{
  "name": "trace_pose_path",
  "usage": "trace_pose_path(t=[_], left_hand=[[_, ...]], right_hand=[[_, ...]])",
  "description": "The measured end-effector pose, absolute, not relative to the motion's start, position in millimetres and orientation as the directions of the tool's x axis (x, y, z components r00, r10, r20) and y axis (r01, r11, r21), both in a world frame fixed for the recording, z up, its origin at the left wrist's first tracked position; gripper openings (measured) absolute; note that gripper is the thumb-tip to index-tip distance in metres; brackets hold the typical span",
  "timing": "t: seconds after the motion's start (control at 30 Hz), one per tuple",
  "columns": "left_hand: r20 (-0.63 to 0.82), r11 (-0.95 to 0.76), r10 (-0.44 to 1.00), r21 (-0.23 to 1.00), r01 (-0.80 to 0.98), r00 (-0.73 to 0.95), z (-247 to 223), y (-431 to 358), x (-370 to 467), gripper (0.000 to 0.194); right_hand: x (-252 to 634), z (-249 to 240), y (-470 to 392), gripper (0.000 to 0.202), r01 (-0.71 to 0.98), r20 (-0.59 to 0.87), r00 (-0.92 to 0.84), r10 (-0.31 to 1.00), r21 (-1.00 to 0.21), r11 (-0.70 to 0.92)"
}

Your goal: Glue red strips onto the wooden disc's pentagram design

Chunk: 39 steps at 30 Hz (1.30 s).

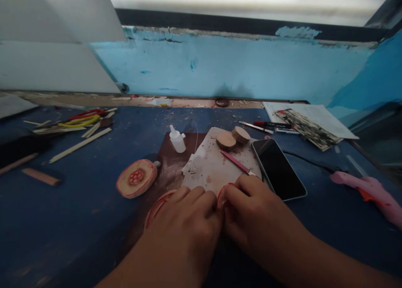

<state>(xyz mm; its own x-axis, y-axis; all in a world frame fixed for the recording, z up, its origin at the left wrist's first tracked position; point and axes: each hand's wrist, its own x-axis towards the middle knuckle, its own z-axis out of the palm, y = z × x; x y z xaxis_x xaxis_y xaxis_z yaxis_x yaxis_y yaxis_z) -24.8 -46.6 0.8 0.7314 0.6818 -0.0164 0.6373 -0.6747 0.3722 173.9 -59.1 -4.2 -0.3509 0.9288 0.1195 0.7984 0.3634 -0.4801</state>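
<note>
My left hand (191,223) lies closed over a round, pale disc with red lines (158,206), covering most of it. Close against it, my right hand (251,208) pinches a small red-edged piece (222,196), largely hidden by the fingers. Left of my hands rests a carved round disc (137,178) with a red rim and a red pattern at its centre. Beyond my hands, a grey-white sheet (205,162) carries a pink pen-like tool (235,161) and two wood slices (226,140). A small white bottle (177,140) stands on a brown board (165,154).
A black-screened phone (279,168) lies right of the sheet, with a pink glue gun (370,194) farther right. Pens (273,124), a patterned card (309,129) and papers are at the back right. Yellow-handled pliers (80,121) and wooden sticks (80,145) lie at the left.
</note>
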Motion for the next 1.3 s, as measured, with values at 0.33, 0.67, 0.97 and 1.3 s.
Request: trace_pose_path(t=[0.33,0.67,0.97,1.3], left_hand=[[0.032,-0.676,0.697,0.363,0.641,0.717,13,-44,-11,0.012],[0.023,-0.752,0.640,0.221,0.621,0.768,6,-58,-21,0.035],[-0.148,-0.574,0.735,0.384,0.723,0.661,12,-37,-22,0.025],[-0.217,-0.534,0.742,0.381,0.755,0.635,23,-32,-13,0.018]], right_hand=[[179,-1,-60,0.013,0.791,0.071,-0.372,0.925,-0.498,0.356],[177,-5,-66,0.021,0.802,0.146,-0.442,0.885,-0.378,0.463],[179,-2,-64,0.018,0.784,0.105,-0.383,0.918,-0.489,0.383],[184,2,-65,0.017,0.740,0.057,-0.397,0.916,-0.571,0.356]])
